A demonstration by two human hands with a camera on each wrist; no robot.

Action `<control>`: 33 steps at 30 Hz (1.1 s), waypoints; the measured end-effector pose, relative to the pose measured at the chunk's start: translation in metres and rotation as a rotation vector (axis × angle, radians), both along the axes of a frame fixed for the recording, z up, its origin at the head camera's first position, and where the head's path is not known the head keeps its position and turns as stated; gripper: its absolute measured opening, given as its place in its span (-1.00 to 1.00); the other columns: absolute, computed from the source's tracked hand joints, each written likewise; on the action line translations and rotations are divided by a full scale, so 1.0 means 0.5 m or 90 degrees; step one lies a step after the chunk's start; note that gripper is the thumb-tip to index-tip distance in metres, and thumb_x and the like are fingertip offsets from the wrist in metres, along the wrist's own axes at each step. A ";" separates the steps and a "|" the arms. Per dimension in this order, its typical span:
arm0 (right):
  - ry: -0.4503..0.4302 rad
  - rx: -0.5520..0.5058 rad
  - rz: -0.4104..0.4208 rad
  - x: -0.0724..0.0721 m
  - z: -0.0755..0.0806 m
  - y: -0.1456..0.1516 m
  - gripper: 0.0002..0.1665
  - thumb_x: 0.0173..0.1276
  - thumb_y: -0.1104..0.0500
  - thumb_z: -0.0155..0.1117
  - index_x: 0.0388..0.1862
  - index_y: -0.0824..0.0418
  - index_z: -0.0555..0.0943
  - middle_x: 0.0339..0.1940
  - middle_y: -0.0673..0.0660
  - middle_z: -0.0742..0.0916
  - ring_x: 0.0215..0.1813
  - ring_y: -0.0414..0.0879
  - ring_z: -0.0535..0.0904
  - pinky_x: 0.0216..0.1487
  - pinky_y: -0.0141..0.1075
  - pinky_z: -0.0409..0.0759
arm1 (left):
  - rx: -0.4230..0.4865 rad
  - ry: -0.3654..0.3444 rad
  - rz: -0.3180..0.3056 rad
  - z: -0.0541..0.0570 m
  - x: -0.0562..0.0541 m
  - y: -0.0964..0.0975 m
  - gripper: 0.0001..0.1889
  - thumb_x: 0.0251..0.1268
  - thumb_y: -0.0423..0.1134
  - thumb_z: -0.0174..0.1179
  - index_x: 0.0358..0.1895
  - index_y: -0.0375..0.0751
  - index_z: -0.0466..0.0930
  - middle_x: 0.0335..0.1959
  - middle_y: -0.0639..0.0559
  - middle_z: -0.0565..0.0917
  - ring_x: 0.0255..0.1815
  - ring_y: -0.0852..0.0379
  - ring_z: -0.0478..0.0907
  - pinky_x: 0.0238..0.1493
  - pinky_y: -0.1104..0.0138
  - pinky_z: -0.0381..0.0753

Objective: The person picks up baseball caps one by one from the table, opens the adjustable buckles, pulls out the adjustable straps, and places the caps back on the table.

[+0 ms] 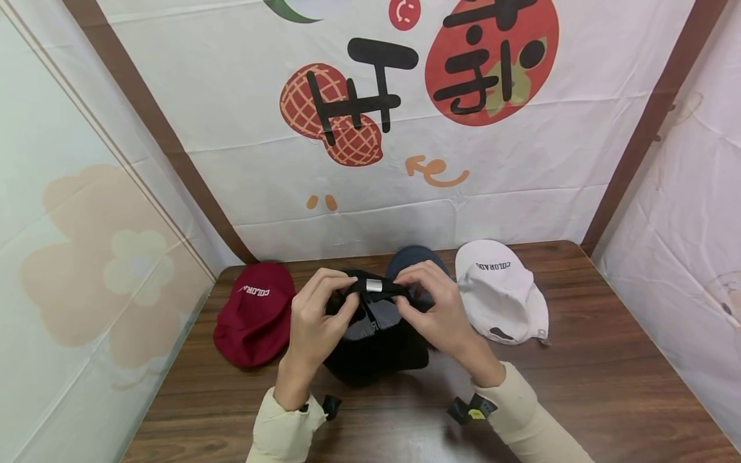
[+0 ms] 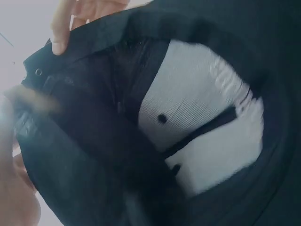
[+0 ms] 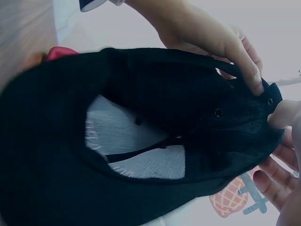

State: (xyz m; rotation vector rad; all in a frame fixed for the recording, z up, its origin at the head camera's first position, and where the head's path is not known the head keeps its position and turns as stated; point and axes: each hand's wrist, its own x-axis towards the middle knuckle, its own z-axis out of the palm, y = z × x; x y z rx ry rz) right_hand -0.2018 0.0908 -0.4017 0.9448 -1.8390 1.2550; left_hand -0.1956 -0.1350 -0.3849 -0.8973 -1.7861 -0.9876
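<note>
Both hands hold a black cap (image 1: 376, 360) by its back strap, up off the table, with its hollow facing me and brim low. Fingers and thumb of my left hand (image 1: 315, 318) pinch one side of the strap; my right hand (image 1: 439, 312) pinches the other. A silvery metal buckle (image 1: 374, 285) shows between them. Pale ribbed lining (image 2: 188, 75) is visible inside the crown in the left wrist view. In the right wrist view, small eyelets dot the cap's back (image 3: 202, 101), and the left hand (image 3: 211, 35) reaches over it.
On the wooden table (image 1: 602, 360), a dark red cap (image 1: 255, 315) lies at left and a white cap (image 1: 500, 292) at right. Behind the right hand is a navy cap (image 1: 413, 257), partly hidden. A printed cloth (image 1: 509, 161) hangs along the table's back edge.
</note>
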 end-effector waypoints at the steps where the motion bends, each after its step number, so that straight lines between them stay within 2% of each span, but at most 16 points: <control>1: -0.001 -0.003 -0.001 0.001 0.001 0.001 -0.73 0.26 0.42 0.46 -0.09 0.20 0.72 -0.08 0.14 0.79 -0.15 -0.07 0.60 -0.27 -0.36 0.58 | -0.001 -0.003 -0.004 -0.001 0.000 0.002 -0.74 0.17 -0.61 0.35 -0.09 -0.32 0.77 -0.22 -0.13 0.75 -0.36 0.09 0.62 -0.38 0.36 0.56; 7: 0.001 -0.033 0.013 0.000 0.007 0.010 -0.73 0.27 0.47 0.42 -0.10 0.24 0.70 -0.09 0.18 0.77 -0.17 -0.07 0.59 -0.27 -0.39 0.55 | -0.003 -0.040 -0.033 -0.004 0.002 0.014 -0.74 0.17 -0.61 0.36 -0.08 -0.33 0.73 -0.24 -0.13 0.77 -0.39 0.08 0.71 -0.35 0.42 0.71; 13: -0.018 -0.055 0.007 0.000 0.002 0.016 -0.76 0.27 0.49 0.43 -0.16 0.25 0.67 -0.14 0.18 0.76 -0.21 -0.08 0.57 -0.35 -0.30 0.56 | -0.024 -0.096 -0.031 -0.013 0.001 0.026 -0.74 0.27 -0.57 0.34 -0.01 -0.32 0.71 -0.23 -0.10 0.78 -0.36 0.07 0.76 -0.28 0.42 0.75; 21: -0.042 -0.074 -0.034 -0.002 -0.010 0.017 -0.76 0.23 0.51 0.51 -0.30 0.27 0.63 -0.19 0.17 0.77 -0.34 -0.11 0.62 -0.42 -0.34 0.59 | -0.049 -0.138 -0.030 -0.023 -0.003 0.037 -0.74 0.34 -0.53 0.34 0.04 -0.27 0.70 -0.26 -0.08 0.77 -0.34 0.13 0.72 -0.28 0.40 0.74; 30: -0.046 -0.087 -0.080 -0.005 -0.011 0.017 -0.74 0.23 0.48 0.54 -0.33 0.24 0.63 -0.23 0.13 0.79 -0.31 -0.08 0.67 -0.44 -0.38 0.59 | -0.062 -0.174 -0.047 -0.027 -0.003 0.044 -0.74 0.37 -0.49 0.37 0.06 -0.25 0.68 -0.18 -0.06 0.76 -0.31 0.13 0.73 -0.28 0.30 0.79; 33: -0.050 -0.083 -0.086 -0.004 -0.011 0.017 -0.77 0.24 0.48 0.54 -0.27 0.23 0.68 -0.22 0.12 0.80 -0.29 -0.07 0.68 -0.43 -0.35 0.61 | -0.066 -0.188 -0.052 -0.026 -0.003 0.047 -0.75 0.40 -0.47 0.36 0.08 -0.23 0.66 -0.14 -0.04 0.74 -0.27 0.14 0.71 -0.24 0.30 0.79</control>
